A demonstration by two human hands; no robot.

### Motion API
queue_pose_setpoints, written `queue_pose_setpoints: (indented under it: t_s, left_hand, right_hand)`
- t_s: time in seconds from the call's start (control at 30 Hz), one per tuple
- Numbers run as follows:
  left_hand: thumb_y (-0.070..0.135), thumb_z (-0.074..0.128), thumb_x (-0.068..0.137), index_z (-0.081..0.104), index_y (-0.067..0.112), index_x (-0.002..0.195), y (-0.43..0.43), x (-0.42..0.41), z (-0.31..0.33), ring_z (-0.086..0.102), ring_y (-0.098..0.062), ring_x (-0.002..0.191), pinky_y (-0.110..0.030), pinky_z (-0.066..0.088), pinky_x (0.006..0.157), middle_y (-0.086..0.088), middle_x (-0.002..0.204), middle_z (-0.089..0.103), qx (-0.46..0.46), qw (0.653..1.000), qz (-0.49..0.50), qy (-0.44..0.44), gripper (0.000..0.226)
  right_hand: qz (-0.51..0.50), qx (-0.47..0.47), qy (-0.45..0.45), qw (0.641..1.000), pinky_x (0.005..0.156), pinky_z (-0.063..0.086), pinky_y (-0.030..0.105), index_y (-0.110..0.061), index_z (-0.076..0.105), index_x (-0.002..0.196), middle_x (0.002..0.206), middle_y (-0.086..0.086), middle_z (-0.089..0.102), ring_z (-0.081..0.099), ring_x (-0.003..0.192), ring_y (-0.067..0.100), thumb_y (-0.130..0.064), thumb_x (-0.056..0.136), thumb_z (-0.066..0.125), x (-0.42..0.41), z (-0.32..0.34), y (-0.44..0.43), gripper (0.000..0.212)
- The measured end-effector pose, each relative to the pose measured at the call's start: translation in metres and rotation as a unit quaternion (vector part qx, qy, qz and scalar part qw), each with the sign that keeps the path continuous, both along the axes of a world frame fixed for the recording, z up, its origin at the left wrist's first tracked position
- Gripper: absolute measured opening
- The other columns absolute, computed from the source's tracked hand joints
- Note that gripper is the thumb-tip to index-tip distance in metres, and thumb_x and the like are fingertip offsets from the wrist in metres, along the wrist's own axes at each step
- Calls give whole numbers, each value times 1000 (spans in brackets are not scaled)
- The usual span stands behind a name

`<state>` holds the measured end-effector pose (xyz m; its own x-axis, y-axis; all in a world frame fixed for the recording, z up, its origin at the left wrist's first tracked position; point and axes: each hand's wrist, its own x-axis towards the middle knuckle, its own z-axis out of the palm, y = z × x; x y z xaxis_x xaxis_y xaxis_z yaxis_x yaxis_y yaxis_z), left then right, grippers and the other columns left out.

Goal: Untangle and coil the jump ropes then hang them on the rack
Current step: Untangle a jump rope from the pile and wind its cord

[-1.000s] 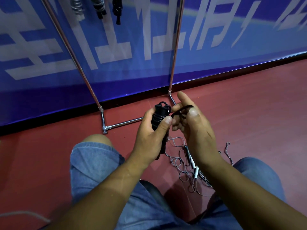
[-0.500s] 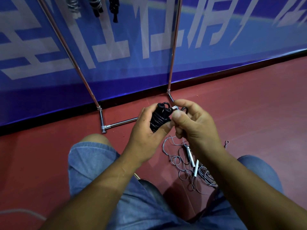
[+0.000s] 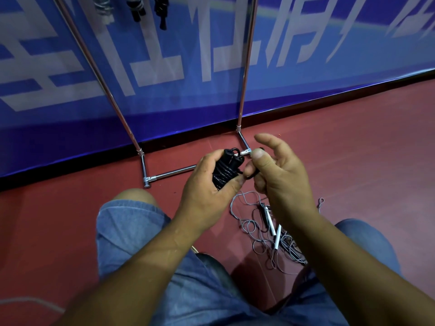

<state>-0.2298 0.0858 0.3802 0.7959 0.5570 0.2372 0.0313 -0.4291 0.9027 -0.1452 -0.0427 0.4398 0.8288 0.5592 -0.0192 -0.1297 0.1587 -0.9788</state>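
Observation:
My left hand (image 3: 207, 187) grips a black jump rope (image 3: 224, 169), its cord wound in tight turns round the two handles. My right hand (image 3: 280, 175) is just to the right of the bundle and pinches the black cord's loose end between thumb and middle fingers, index finger raised. On the red floor below my hands lies a tangled grey rope (image 3: 266, 229) with white handles. The chrome rack (image 3: 242, 90) stands against the blue banner, its foot bar behind my hands. Several coiled ropes (image 3: 136, 8) hang at the top edge.
I sit on the red floor with my knees in denim shorts (image 3: 127, 227) either side of the tangle. A blue banner wall (image 3: 329, 55) runs behind the rack. A pale cord (image 3: 30, 302) lies at the lower left.
My right hand closed onto the bundle's top half a second ago and has since drawn slightly right, index finger lifted. The camera tipped a little; the left hand keeps its grip.

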Motion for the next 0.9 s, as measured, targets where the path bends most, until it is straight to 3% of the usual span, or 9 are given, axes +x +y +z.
queue_pose_setpoints:
  t_s: [0.1, 0.2, 0.27, 0.43, 0.57, 0.63, 0.73, 0.9]
  left_hand:
    - [55, 69, 80, 49, 43, 130, -2, 1, 1, 60, -5, 109, -40, 54, 92, 13, 119, 60, 30, 999, -8, 6, 55]
    - [58, 66, 80, 48, 45, 130, -3, 1, 3, 57, 0, 107, -29, 51, 88, 18, 115, 55, 54, 998, -14, 6, 55]
    - [56, 66, 80, 48, 44, 130, -2, 0, 2, 56, 3, 106, -25, 50, 86, 20, 113, 53, 67, 998, -18, 11, 55]
    - [56, 67, 79, 49, 39, 132, 6, -2, 0, 56, 1, 105, -35, 53, 87, 19, 114, 51, 92, 995, -25, 23, 59]
    - [56, 66, 79, 49, 42, 132, 8, -3, 5, 58, -3, 106, -41, 55, 87, 23, 115, 50, 109, 992, -49, 30, 57]
    - [56, 67, 80, 50, 42, 132, 9, -2, 5, 59, -4, 106, -43, 54, 88, 22, 115, 52, 119, 990, -63, 32, 57]
    - [59, 68, 81, 53, 37, 134, 15, -3, 3, 58, -4, 107, -42, 55, 87, 22, 117, 52, 143, 985, -83, 48, 60]
    - [57, 72, 84, 53, 41, 135, 23, -5, -1, 61, -8, 108, -44, 55, 86, 21, 120, 54, 162, 977, -131, 45, 56]
  right_hand:
    - [1, -9, 10, 1000, 44, 31, 21, -16, 62, 101, 62, 5, 62, 38, 47, 14, -12, 100, 61, 3, 1, -1, 4]
    - [-17, -31, 0, 999, 46, 31, 24, -13, 72, 89, 62, 4, 60, 39, 49, 14, -14, 98, 63, 1, 0, -1, 12]
    - [-33, -42, 10, 998, 46, 31, 24, -11, 75, 94, 64, 4, 60, 40, 49, 13, -18, 100, 60, 1, 1, -2, 17]
    - [-11, -56, 55, 997, 48, 38, 25, -11, 75, 106, 73, 9, 66, 46, 53, 17, -12, 98, 49, 7, 1, -5, 28]
    - [67, -60, 72, 993, 49, 36, 25, -16, 60, 136, 68, 7, 60, 43, 52, 15, -11, 104, 47, 13, 1, -10, 35]
    - [100, -72, 83, 989, 51, 34, 27, -16, 54, 142, 69, 8, 59, 42, 52, 15, -13, 104, 51, 16, -1, -11, 38]
    - [136, -101, 92, 981, 48, 35, 22, -9, 61, 134, 71, 8, 60, 43, 49, 12, -16, 102, 56, 23, -3, -14, 33]
    - [217, -153, 61, 962, 49, 29, 20, -16, 72, 119, 75, 7, 62, 42, 52, 11, -17, 103, 55, 29, -3, -20, 24]
